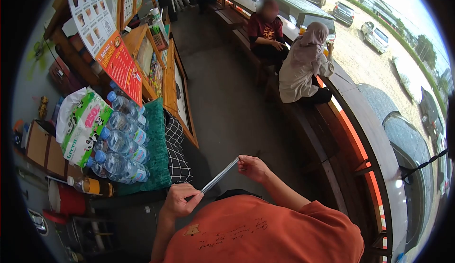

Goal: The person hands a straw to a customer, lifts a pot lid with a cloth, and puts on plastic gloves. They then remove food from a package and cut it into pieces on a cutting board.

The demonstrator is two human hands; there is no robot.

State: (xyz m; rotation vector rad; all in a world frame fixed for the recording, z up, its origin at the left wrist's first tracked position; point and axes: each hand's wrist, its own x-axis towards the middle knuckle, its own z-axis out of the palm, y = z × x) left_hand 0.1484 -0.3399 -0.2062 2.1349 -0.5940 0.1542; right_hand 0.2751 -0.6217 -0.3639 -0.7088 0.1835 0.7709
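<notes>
A thin, silvery, straw-like stick (pixel 220 175) slants upward to the right in front of the orange shirt (pixel 260 230). My left hand (pixel 183 199) is closed on its lower end, thumb along the near side. At the upper end, the fingertips of my right hand (pixel 253 168) pinch it. Its exact kind I cannot tell. To the left of my left hand, several water bottles (pixel 124 142) stand on a green woven cover (pixel 159 142), beside a black-and-white checked cloth (pixel 176 151).
A tissue pack (pixel 81 128) and a bottle of amber liquid (pixel 90 185) are at the left, under a hanging menu (pixel 106 40). Two people sit on the bench (pixel 303 118) along the right-hand counter (pixel 353 97). Grey floor (pixel 215 83) runs between; parked cars (pixel 345 13) are outside.
</notes>
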